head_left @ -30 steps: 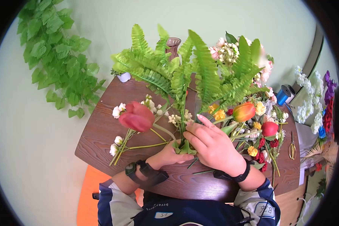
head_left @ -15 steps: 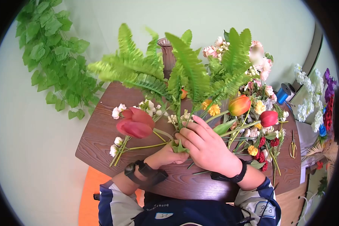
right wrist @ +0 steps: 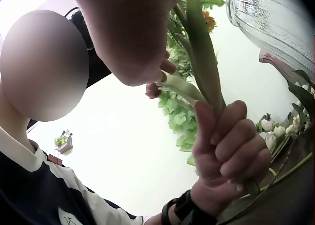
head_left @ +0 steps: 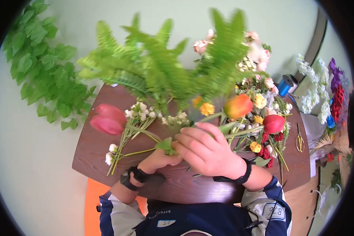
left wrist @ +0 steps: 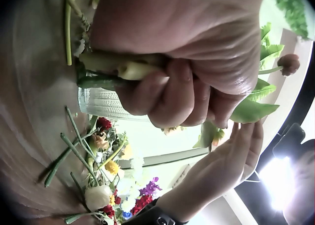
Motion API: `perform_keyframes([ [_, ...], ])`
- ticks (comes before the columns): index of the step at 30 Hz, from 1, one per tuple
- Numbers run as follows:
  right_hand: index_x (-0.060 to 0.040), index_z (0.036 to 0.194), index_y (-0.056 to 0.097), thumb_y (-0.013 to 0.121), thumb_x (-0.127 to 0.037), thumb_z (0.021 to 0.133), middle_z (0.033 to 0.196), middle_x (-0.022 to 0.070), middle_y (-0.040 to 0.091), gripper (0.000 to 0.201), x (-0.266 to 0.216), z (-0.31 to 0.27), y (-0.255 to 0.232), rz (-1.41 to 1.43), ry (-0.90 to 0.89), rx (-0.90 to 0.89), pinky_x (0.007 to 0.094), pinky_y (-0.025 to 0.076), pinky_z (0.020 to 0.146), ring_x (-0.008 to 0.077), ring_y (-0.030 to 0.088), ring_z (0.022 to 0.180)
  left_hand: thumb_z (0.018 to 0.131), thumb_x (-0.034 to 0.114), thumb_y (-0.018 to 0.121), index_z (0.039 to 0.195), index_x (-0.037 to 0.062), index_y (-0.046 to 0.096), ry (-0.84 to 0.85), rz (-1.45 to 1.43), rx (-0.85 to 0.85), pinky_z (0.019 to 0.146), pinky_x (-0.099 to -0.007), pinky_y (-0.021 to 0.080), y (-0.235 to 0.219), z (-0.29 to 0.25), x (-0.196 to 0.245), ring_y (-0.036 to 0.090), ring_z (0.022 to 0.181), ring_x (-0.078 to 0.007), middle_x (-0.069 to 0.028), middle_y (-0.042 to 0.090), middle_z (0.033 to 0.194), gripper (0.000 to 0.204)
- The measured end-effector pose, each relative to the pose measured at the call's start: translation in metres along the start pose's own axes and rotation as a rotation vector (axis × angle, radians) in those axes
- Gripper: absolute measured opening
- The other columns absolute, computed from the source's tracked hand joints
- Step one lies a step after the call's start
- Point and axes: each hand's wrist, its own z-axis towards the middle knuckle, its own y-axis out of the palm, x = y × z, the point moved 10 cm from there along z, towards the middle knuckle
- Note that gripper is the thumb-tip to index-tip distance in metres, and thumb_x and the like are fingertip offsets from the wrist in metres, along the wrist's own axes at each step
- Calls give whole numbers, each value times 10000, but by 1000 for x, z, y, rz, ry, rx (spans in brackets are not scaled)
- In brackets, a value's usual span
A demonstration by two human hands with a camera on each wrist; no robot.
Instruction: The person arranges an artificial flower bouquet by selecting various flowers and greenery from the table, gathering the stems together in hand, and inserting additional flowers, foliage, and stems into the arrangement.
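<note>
Pale green wall fills the top of the head view, with a leafy vine [head_left: 39, 63] hanging at upper left and a dark wooden table [head_left: 102, 153] across the middle. Near the frame's centre the left hand [head_left: 159, 159] is clenched round the stems [left wrist: 106, 70] of a bunch held above the table: blurred fern fronds [head_left: 161, 67] fanning upward, a red tulip [head_left: 106, 119] leaning out to the left. The right hand [head_left: 206, 151] lies over the bunch just right of the fist, fingers fairly straight, touching the stalks and a long leaf [right wrist: 204, 62]; the two hands are close together. A clear glass vase [right wrist: 275, 23] stands just behind them. Loose flowers [head_left: 263, 129] are heaped at the right, small white blossoms [head_left: 120, 151] lie at the left. The tulip's long sideways lean could let it slide from the fist if the grip slackens, and the wide fronds, swung carelessly, might knock the vase or sweep loose flowers off the table.
</note>
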Motion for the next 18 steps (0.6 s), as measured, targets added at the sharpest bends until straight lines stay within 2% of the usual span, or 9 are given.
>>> perform_keyframes([
  [3,-81,886,641,536,-109,744,939,51,621,178,-19,-5,-20,6,-199,93,319,412,876,172,574,942,779,125,651,894,37,554,193,114,224,466,-202,371,-40,9,-25,498,599,-60,6,530,680,175],
  [4,-81,886,641,536,-109,744,939,51,621,178,-19,-4,-23,-16,-199,82,319,412,876,172,574,942,779,125,651,894,37,554,202,107,203,466,-202,371,-33,12,-16,498,599,-60,6,530,680,175],
  [6,-79,884,643,530,-103,745,905,40,629,180,-28,-5,-39,-12,-254,139,308,411,875,152,581,927,807,163,640,820,42,548,-48,-407,326,453,-195,347,-30,7,-25,464,556,-50,22,501,622,152],
  [7,-77,885,648,529,-107,756,905,30,637,178,-31,-5,-46,-35,-286,138,295,416,860,132,587,909,852,208,596,761,50,509,40,-170,209,434,-190,319,-23,12,-10,427,513,-53,27,463,598,202],
  [8,-77,885,648,529,-107,756,905,30,637,178,-29,-4,-56,-48,-282,128,295,416,860,132,587,909,852,208,596,761,50,509,40,-175,193,434,-190,319,-20,14,-10,427,513,-53,27,463,598,202],
  [10,-75,863,646,546,-94,750,875,16,640,152,-31,-6,-80,-143,-317,132,300,420,843,124,592,880,882,250,554,703,62,459,172,44,194,414,-190,288,-14,11,9,388,478,-61,32,415,573,276],
  [14,-65,801,623,569,-52,740,740,40,624,82,11,-13,-138,-180,8,279,304,451,693,202,594,721,908,256,509,687,63,442,162,-19,77,376,-204,295,3,13,14,381,381,-82,5,406,508,301],
  [16,-37,778,625,569,-14,677,706,63,594,118,38,-22,-155,-237,131,366,301,456,606,215,577,654,909,258,506,691,60,441,125,-48,33,369,-207,294,10,11,16,378,367,-83,2,404,495,302],
  [18,-29,770,621,593,-48,720,678,77,583,60,78,-37,-155,-267,317,356,313,433,562,236,565,615,911,261,502,695,58,440,90,-76,-4,363,-209,293,12,9,14,375,352,-83,-1,402,482,302],
])
